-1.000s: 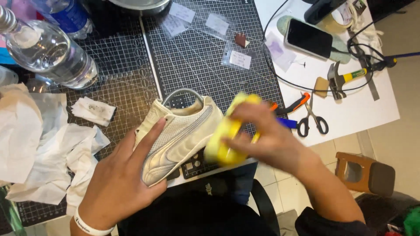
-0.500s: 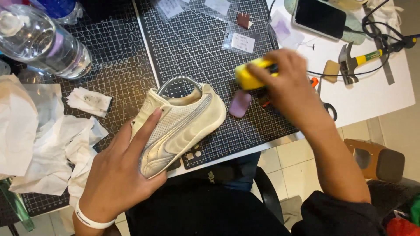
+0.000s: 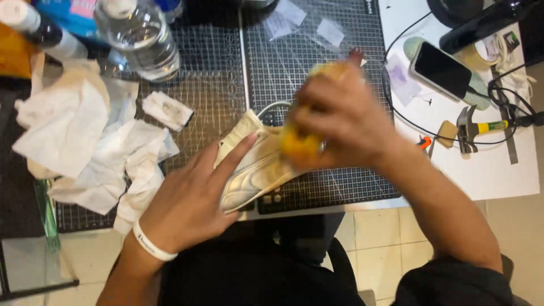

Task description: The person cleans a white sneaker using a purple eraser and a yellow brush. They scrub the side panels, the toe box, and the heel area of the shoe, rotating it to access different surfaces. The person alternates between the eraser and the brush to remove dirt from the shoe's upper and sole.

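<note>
A cream and silver sneaker (image 3: 258, 170) lies on a dark gridded cutting mat (image 3: 221, 85) near the table's front edge. My left hand (image 3: 192, 198) rests flat on the shoe's toe and side, fingers spread, pinning it down. My right hand (image 3: 340, 119) is blurred and hovers over the shoe's heel end, closed around a yellow object (image 3: 297, 141) whose kind I cannot make out. A white band circles my left wrist.
Crumpled white tissues (image 3: 96, 141) lie left of the shoe. A water bottle (image 3: 139, 37) lies at the back left. On white paper at right sit a phone (image 3: 445, 71), a small hammer (image 3: 473, 127), tape and cables. Small clear packets (image 3: 328, 31) lie at the mat's far side.
My right hand has swung with the yellow object from the shoe's right side, out to the right, and back over the shoe's heel end. The left hand stays pressed on the shoe.
</note>
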